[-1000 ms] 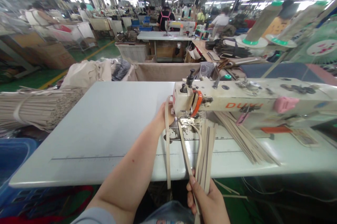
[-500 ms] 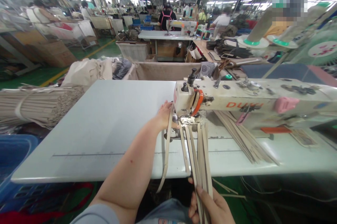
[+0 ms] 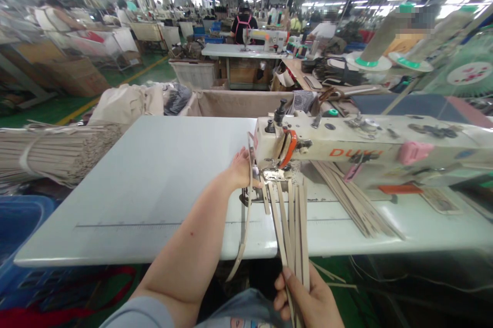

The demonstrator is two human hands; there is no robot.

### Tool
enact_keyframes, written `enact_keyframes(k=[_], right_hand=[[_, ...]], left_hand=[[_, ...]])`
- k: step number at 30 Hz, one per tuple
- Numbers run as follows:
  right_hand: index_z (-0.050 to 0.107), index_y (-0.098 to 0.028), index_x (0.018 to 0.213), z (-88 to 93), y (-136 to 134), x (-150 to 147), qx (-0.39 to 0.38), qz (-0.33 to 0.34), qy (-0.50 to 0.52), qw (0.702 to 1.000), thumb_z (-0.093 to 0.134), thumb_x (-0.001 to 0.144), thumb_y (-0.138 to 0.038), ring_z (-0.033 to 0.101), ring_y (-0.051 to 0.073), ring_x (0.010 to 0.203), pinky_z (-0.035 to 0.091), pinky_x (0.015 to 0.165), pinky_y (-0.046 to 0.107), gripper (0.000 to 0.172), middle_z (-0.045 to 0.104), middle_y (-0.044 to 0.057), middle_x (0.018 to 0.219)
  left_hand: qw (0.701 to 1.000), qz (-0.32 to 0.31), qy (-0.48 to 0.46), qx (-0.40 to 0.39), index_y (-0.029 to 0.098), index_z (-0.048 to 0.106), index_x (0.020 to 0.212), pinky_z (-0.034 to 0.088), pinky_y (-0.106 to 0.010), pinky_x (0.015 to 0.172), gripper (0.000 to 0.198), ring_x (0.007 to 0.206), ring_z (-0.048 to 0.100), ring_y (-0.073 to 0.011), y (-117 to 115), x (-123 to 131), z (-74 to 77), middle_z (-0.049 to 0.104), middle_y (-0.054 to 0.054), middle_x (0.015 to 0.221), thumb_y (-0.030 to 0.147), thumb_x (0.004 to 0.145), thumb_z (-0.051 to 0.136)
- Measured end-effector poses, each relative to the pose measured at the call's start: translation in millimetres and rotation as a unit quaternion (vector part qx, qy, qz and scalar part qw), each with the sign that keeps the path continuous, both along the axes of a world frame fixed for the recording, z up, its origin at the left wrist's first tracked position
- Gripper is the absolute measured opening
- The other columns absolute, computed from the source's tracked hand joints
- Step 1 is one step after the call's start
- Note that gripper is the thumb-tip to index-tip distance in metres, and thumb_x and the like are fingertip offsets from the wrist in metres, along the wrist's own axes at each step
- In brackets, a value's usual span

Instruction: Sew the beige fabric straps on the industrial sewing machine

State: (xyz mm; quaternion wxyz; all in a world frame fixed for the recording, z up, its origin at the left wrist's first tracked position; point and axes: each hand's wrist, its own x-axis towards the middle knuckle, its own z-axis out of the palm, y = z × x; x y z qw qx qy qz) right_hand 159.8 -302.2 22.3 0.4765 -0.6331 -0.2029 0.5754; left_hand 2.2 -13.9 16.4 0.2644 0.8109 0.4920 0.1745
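Note:
My right hand (image 3: 314,294) is closed around a bundle of narrow beige strips (image 3: 292,230) below the table's front edge. The strips fan up towards the needle area of a sewing machine (image 3: 269,143). My left hand (image 3: 239,170) lies beside the machine head, fingers stretched forward and thumb apart, reaching towards the presser foot. A single strip (image 3: 248,215) runs down past that hand and hangs over the table edge. One short strip end (image 3: 265,197) sticks out near my left thumb. The machine head hides what lies under the needle.
More loose strips (image 3: 346,205) lie under the machine arm. A tied strip bundle (image 3: 57,153) rests left of the white table (image 3: 127,184), above a blue crate (image 3: 26,225). Behind the table stands a fabric-lined bin (image 3: 239,104). Another person (image 3: 243,27) sits farther back.
The short strip by my left thumb has moved away from me, towards the needle. The hanging strip has shifted slightly right beside my left hand. My right hand keeps its hold.

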Motion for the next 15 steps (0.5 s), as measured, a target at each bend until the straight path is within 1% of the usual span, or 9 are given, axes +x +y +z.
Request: enact_keyframes(k=[4,7,11,13,15], right_hand=[[0.068,-0.018,0.085,2.6,0.7,-1.0,-0.004,-0.008,0.007,1.0,0.092,0.064,-0.068,0.068,0.017,0.048,0.051,0.042,0.025,0.059,0.077,0.004,0.07],[0.068,-0.019,0.094,4.2,1.1,-2.2,-0.005,-0.013,0.018,1.0,0.093,0.064,-0.067,0.07,0.019,0.052,0.052,0.042,0.026,0.062,0.077,0.003,0.07],[0.066,-0.019,0.097,4.1,1.0,-2.2,-0.004,-0.009,0.015,1.0,0.092,0.065,-0.068,0.069,0.018,0.052,0.052,0.043,0.026,0.063,0.077,0.002,0.069],[0.066,-0.019,0.096,3.2,0.9,-1.8,-0.004,-0.006,0.011,1.0,0.091,0.067,-0.068,0.069,0.018,0.052,0.052,0.043,0.025,0.062,0.077,0.003,0.069],[0.066,-0.019,0.096,2.2,0.7,-1.5,-0.003,-0.005,0.007,1.0,0.09,0.067,-0.069,0.069,0.017,0.051,0.051,0.042,0.025,0.063,0.076,0.003,0.07]], left_hand=[[0.999,-0.022,0.049,0.005,0.025,0.053,0.152,0.024,-0.066,0.131,0.111,0.158,0.02,-0.0494,-0.2,0.7,0.7,0.042,-0.015,0.16,0.039,0.052,0.1],[0.998,-0.024,0.057,0.009,0.027,0.052,0.153,0.025,-0.064,0.131,0.111,0.158,0.021,-0.0481,-0.3,0.6,1.7,0.045,-0.013,0.158,0.042,0.054,0.099],[0.998,-0.012,0.058,0.021,0.024,0.049,0.154,0.029,-0.063,0.129,0.116,0.157,0.025,-0.047,1.8,0.4,-1.4,0.043,-0.016,0.16,0.043,0.051,0.099],[0.998,-0.003,0.055,0.023,0.022,0.05,0.152,0.03,-0.062,0.129,0.115,0.156,0.027,-0.0474,4.1,-0.1,-4.7,0.04,-0.017,0.163,0.044,0.05,0.099],[0.999,0.012,0.045,0.018,0.022,0.052,0.149,0.03,-0.063,0.129,0.112,0.154,0.029,-0.0477,6.4,-1.0,-7.6,0.04,-0.018,0.162,0.046,0.05,0.098]])
